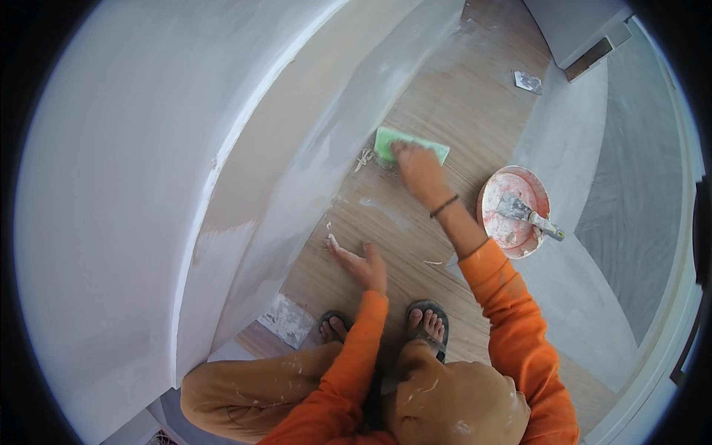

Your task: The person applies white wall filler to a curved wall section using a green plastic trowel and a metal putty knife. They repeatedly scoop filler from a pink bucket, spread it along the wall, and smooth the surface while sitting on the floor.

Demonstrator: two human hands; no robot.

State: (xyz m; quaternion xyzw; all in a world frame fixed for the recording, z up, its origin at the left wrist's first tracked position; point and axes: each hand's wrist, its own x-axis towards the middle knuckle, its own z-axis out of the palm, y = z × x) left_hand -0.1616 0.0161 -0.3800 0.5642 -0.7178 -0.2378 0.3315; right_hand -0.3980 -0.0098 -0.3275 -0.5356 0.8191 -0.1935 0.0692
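Note:
My right hand (420, 172) is closed on a flat green plastic spreader (426, 147) with a pale edge, held low over the wood-look floor beside the wall base. Bits of whitish putty (363, 159) lie by the spreader's left corner. My left hand (362, 268) is lower down and nearer my feet, its fingers stretched out and apart, with white paste on one finger. Nothing shows in it. To the right of my right forearm sits a round reddish pan (513, 178) smeared with putty. A putty knife (528, 213) rests in it, handle over the rim.
A pale wall (315, 174) with a stepped base runs along my left. A white-smeared board (286, 320) lies by my left foot. Farther off is a small flat piece (528, 81). Grey floor (630, 215) spreads at right, below a cabinet-like corner (582, 33).

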